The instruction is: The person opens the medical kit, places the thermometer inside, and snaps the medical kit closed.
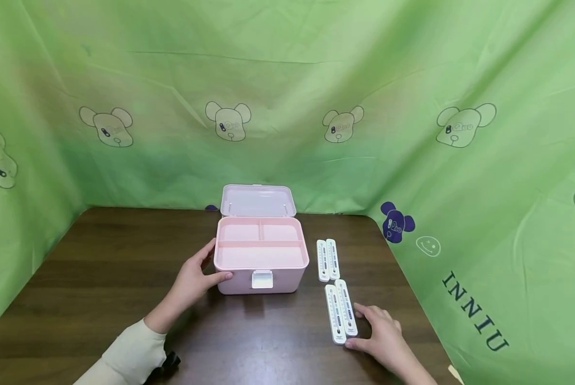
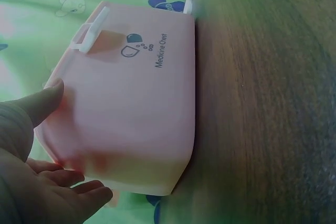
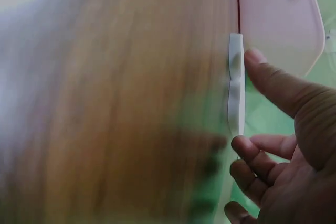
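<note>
A pink medicine chest (image 1: 263,282) stands with its lid (image 1: 258,201) raised, showing a divided inner tray (image 1: 260,244). My left hand (image 1: 193,280) rests at its front left corner, thumb on the front and fingers along the left side. In the left wrist view some fingers (image 2: 93,195) hang off the chest, loosely bent. Right of the chest lie two pairs of white thermometers. Beside the nearer pair (image 1: 341,312) is my right hand (image 1: 381,337), thumb at the lower end and fingertips by the right edge. The right wrist view shows a thumb (image 3: 273,80) and fingers spread apart along the thermometers (image 3: 236,90).
The farther pair of thermometers (image 1: 328,260) lies just beyond the nearer one. A white latch (image 1: 262,279) hangs on the front of the chest. Green printed cloth (image 1: 287,155) surrounds the back and sides of the dark wooden table (image 1: 123,267).
</note>
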Motion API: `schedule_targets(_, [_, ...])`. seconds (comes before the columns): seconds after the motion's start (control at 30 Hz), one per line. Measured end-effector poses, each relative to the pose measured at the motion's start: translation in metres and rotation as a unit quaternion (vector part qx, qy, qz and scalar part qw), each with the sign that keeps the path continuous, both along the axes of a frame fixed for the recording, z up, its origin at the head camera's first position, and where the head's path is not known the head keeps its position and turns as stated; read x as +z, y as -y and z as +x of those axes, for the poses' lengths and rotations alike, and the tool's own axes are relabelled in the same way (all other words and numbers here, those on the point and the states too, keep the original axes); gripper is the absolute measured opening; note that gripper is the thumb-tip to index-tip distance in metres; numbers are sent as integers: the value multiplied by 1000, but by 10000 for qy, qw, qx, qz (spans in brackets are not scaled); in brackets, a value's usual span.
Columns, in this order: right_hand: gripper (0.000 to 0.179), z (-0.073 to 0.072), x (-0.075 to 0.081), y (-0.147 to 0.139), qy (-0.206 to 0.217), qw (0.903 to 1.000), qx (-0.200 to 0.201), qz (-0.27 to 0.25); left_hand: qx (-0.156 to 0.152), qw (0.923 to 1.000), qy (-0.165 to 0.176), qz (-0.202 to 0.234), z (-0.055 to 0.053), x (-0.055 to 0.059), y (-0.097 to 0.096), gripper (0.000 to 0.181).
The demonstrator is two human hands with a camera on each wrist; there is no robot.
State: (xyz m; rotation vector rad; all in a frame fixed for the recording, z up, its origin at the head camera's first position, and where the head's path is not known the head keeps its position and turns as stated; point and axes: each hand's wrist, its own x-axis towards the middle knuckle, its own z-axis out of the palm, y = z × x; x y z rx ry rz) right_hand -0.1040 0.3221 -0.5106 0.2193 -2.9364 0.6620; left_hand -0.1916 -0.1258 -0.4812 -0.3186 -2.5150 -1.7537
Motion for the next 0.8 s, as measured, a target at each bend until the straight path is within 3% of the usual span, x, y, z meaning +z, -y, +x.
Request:
schedule_targets(0.2, [83,-4,-2,7,292,9991,-274,144,83,10000,37,-31,0,-1,1,100])
schedule_targets(0.5, [66,-2,1,14,215,9964,-483,656,60,9999,90,-108,1,-4,-1,99])
schedule_targets(0.8, [42,-4,5,11,586,9934,-962,230,67,9999,97,-40,1,-1,-1,99])
